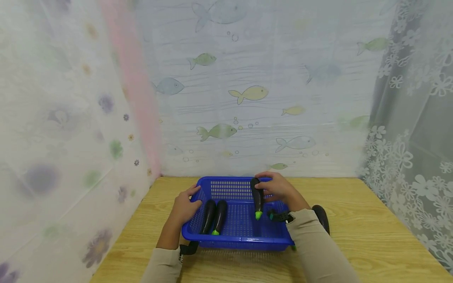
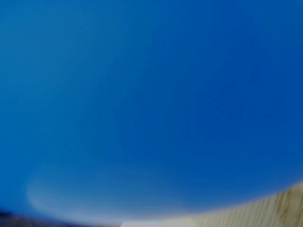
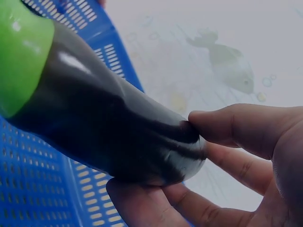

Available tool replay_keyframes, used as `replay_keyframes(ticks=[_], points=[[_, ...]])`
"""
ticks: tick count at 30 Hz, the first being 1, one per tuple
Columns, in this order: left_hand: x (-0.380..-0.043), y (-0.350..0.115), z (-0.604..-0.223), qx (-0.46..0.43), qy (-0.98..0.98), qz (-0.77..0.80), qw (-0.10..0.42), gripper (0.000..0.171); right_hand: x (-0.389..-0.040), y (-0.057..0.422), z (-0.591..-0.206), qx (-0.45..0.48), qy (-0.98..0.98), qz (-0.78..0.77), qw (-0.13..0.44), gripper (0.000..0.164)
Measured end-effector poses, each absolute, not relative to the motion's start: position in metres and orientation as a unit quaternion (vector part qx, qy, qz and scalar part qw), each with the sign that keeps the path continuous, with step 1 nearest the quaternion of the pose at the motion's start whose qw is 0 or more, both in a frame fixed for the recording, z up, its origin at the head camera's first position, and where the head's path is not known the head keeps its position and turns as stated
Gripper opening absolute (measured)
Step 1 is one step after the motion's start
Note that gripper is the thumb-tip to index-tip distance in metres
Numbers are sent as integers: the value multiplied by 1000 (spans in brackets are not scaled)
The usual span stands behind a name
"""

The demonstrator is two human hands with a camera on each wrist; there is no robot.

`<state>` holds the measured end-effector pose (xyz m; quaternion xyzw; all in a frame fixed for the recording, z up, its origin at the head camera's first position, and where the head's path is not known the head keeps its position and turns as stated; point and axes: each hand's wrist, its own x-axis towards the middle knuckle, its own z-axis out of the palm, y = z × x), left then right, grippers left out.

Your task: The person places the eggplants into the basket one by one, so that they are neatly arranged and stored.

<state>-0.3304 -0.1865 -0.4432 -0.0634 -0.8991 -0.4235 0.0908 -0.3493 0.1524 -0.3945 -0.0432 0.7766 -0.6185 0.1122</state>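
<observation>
My right hand (image 1: 279,188) grips a dark eggplant (image 1: 258,198) by its rounded end, fingers and thumb around it. It hangs over the right part of a blue plastic basket (image 1: 238,239), its green stem end (image 3: 23,56) pointing down toward me. My left hand (image 1: 185,206) holds the basket's left rim, its thumb and fingers spread over the edge. Inside the basket, on the left, lie two more eggplants, one (image 1: 209,216) beside the other (image 1: 220,215). Blurred blue plastic fills most of the left wrist view.
Another eggplant (image 1: 321,219) lies on the wooden table (image 1: 368,236) right of the basket, partly hidden by my right sleeve. A bit of green shows by the basket's front right corner. Fish-patterned sheeting (image 1: 255,118) hangs behind the table, and patterned curtains flank both sides.
</observation>
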Motion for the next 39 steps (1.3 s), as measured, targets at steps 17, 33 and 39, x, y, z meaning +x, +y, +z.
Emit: replay_keyframes(ticks=[17,33,39], points=[[-332,-187,-443,-67,-903,-416,87,59,-357,136,-408,-58,821,-552,133,50],[-330,-188,-445,-64,-900,-423,81,59,-362,115,-426,-27,852,-505,134,53],[-332,-188,-444,-66,-899,-426,78,59,-358,108,-426,-22,860,-490,139,52]])
